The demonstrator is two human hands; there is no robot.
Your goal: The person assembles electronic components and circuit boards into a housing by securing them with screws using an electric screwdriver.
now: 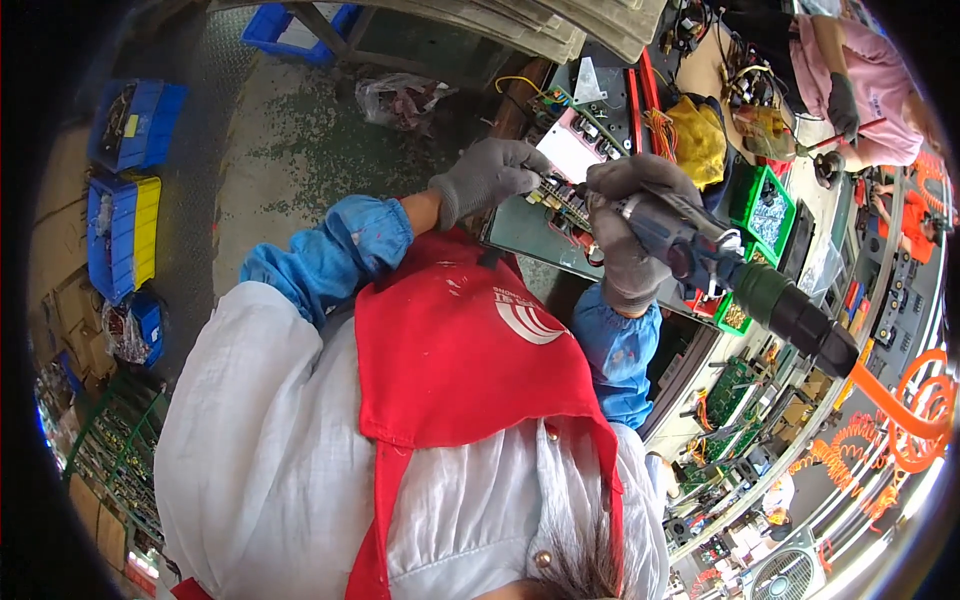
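Note:
Both my hands wear grey gloves. My right hand [632, 225] is wrapped round a dark air screwdriver [690, 240], which has a green and black rear end and an orange coiled hose [900, 410]. Its front end points left, toward a circuit board [565, 200] crowded with small parts. At the board's left end, my left hand [490, 180] has its fingers pinched together. What lies between those fingertips is too small to tell. Just beyond the board is a white panel [578, 148] in an open unit. The screwdriver's tip is hidden by my right hand's fingers.
Green bins [768, 208] of small metal parts stand right of the work. A yellow cloth [698, 140] and red bars [648, 95] lie farther back. A co-worker in pink [870, 90] works at the upper right. Blue crates [135, 125] stand far left; a plastic bag [400, 100] lies on the floor.

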